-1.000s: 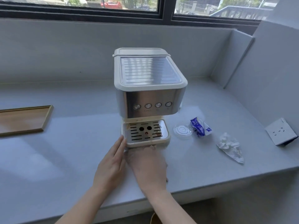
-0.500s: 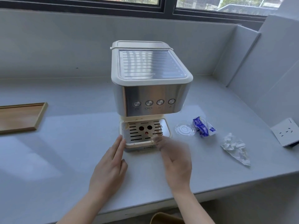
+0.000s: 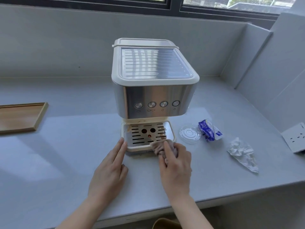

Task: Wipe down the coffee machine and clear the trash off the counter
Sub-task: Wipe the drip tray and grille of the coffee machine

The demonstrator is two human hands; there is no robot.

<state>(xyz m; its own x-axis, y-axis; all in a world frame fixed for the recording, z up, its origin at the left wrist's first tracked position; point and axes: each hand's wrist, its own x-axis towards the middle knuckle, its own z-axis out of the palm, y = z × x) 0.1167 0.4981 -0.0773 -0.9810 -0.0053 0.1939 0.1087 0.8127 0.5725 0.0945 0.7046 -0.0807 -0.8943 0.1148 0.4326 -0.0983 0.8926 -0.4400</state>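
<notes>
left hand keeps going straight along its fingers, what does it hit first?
The left hand points up at the drip tray; its fingertips look already at the tray's front-left corner, so that comes first. Contact itself is unclear.

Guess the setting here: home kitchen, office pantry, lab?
Probably a kitchen or pantry counter by a window, home or office unclear: a coffee machine on a grey counter, a wall socket, and a window frame above.

Left hand flat; right hand fisted.
</notes>
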